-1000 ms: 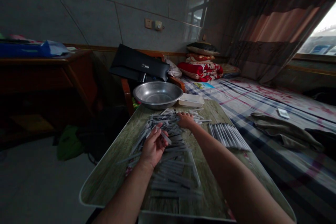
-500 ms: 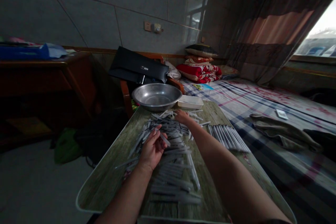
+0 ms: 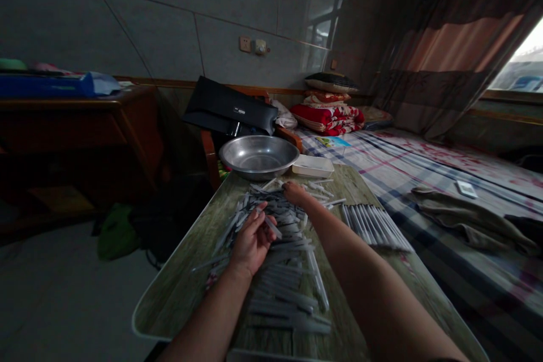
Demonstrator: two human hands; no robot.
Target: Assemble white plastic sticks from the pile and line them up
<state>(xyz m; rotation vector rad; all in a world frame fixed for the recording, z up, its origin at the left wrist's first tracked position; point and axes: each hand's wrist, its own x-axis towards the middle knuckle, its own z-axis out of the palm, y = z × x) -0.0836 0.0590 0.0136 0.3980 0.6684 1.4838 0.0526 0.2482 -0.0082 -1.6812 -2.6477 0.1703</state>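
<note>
The tube [image 3: 274,228] in the left hand [image 3: 253,240] slants over the table [image 3: 178,294], its long axis running from the fingertips down toward the near right. Below and beyond it, a pile of pale tubes [image 3: 271,201] lies at many angles. Nearer the person, more tubes [image 3: 284,294] lie mostly crosswise, left to right. On the right, a neat row of tubes [image 3: 375,226] lies side by side, dark ends away from the person, the other ends pointing to the near right.

The table has a wood-grain top and a pale edge. At its far end are a metal basin [image 3: 259,155] and, just beside it, a shallow white tray [image 3: 313,166]. Behind stands a wooden chair [image 3: 208,150] with a flat black object on it. A bed [image 3: 365,147] with a checked cover is to the right, a wooden desk [image 3: 80,119] to the left, and the room is dim.

The left hand is turned partly palm up, fingers curled and closed around the tube. The right arm stretches farther forward, the right hand [image 3: 296,193] palm down at the far pile; whether its fingers grip a tube cannot be told.
</note>
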